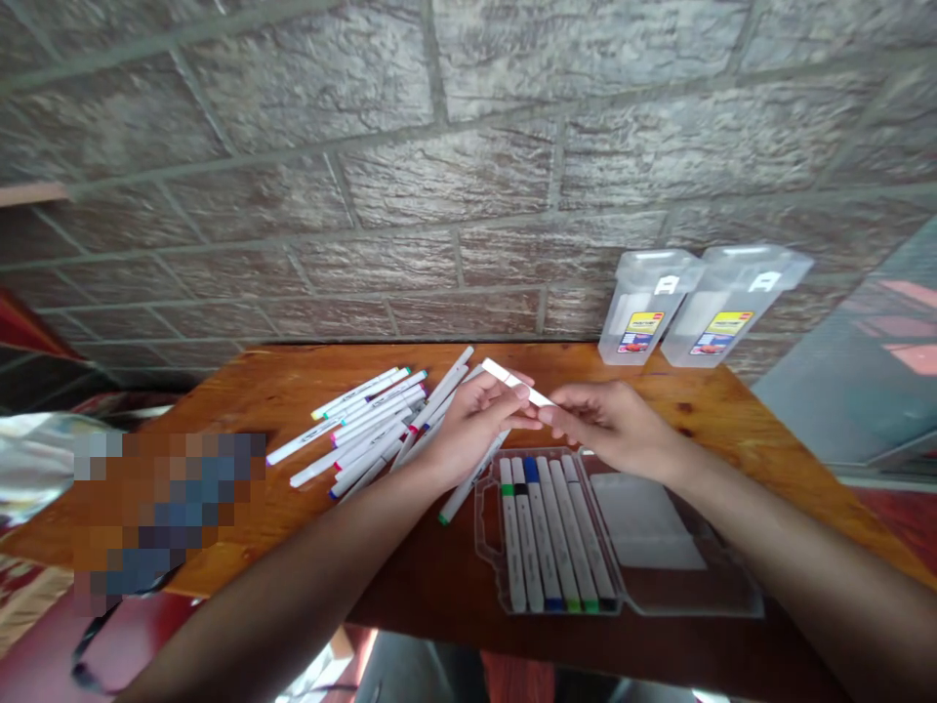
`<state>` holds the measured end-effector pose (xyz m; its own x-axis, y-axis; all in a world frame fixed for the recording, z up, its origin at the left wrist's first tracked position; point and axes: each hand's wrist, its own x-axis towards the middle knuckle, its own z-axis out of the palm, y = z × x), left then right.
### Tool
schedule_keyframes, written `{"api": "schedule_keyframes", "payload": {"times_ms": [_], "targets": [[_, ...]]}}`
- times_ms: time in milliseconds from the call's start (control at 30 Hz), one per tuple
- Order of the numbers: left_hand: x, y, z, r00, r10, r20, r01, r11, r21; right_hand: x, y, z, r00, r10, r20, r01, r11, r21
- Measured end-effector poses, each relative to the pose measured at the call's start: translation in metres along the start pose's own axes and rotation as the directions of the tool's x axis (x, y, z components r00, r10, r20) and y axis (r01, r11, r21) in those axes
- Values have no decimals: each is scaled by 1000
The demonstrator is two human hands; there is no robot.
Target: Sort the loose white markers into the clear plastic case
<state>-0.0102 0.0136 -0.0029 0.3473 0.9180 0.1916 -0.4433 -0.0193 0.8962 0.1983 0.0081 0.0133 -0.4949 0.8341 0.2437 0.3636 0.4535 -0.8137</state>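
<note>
A white marker is held between both hands above the table. My left hand is closed around its middle, thumb on top. The fingers of my right hand pinch its near right end. Below them lies an open clear plastic case, its left half holding a row of several white markers with green, black and blue ends. A white sheet rests in the other half. Beside my left hand is a loose pile of white markers with coloured ends, partly hidden by my hand and forearm.
Two translucent plastic boxes with yellow and blue labels stand at the back right of the wooden table, near the stone-patterned wall. A blurred-out patch covers the table's left side. A red seat shows at lower left.
</note>
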Motion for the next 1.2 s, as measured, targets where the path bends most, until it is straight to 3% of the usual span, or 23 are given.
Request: {"api": "schedule_keyframes", "payload": {"times_ms": [100, 300, 567, 767, 900, 1067, 1200], "targets": [[2, 1, -3, 999, 20, -41, -20, 1000, 7, 3, 3, -1, 998, 65, -16, -63, 992, 111], [8, 6, -11, 987, 61, -149, -56, 998, 39, 9, 8, -2, 964, 213, -157, -138, 911, 388], [9, 4, -15, 995, 29, -94, -21, 997, 79, 12, 2, -4, 890, 345, -298, -57, 733, 678], [4, 1, -11, 999, -20, -32, 28, 963, 270, 13, 0, -5, 896, 324, -304, -23, 718, 696], [4, 3, -10, 998, 19, -64, 4, 942, 336, 11, -2, -2, 916, 291, -277, -30, 738, 674], [6, 5, -12, 993, 67, -98, -23, 921, 389, 11, 1, 1, 923, 280, -265, -51, 771, 635], [6, 3, -15, 994, 70, -88, -36, 939, 342, 12, 2, 2, 906, 314, -284, -70, 772, 632]]}}
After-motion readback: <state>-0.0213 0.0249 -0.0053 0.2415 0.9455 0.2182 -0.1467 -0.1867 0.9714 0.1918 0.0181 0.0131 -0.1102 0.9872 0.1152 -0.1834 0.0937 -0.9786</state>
